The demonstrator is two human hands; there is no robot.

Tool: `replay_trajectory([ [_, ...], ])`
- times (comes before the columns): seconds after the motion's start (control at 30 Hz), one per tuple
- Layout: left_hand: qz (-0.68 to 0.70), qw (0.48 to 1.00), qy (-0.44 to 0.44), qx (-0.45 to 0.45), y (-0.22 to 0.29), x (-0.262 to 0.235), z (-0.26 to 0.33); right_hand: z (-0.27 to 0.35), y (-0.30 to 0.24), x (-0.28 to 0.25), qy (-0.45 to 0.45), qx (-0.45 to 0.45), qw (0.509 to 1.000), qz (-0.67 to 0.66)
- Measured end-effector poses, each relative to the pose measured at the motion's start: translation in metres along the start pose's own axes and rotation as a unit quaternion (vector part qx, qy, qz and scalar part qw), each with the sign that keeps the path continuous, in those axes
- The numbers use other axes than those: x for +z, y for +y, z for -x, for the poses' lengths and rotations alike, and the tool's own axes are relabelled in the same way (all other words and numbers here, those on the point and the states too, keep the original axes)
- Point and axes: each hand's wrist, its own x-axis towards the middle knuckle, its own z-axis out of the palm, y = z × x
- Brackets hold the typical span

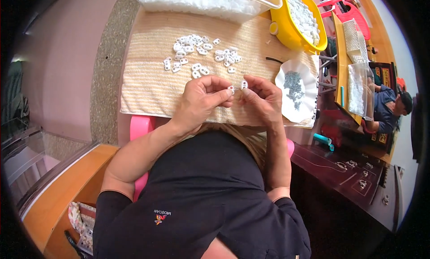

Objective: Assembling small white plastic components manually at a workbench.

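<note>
My left hand pinches a small white two-holed plastic piece between thumb and fingers. Close to its right, my right hand grips another white two-holed piece, held upright. A thin light line shows in the narrow gap between the two pieces; what it is I cannot make out. Beyond my hands, a loose pile of white two-holed pieces and a smaller cluster lie on the striped towel. Right of my right hand is a white fluted dish with small grey bits in it.
At the far edge stands a clear tub of white pieces, and beside it a yellow basin filled with white pieces. A thin black tool lies near the dish. Farther right, a person sits at another table.
</note>
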Motion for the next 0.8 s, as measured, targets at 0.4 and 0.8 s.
replay_trajectory([
  [0.4, 0.012, 1.000, 0.012, -0.011, 0.0011, -0.0002, -0.0002, 0.0007, -0.0028, -0.0005, -0.038, 0.038, 0.997, -0.060],
  [0.8, 0.012, 1.000, 0.008, -0.027, 0.0034, 0.0052, 0.0022, 0.0005, -0.0053, -0.0004, -0.041, 0.058, 0.994, -0.081],
])
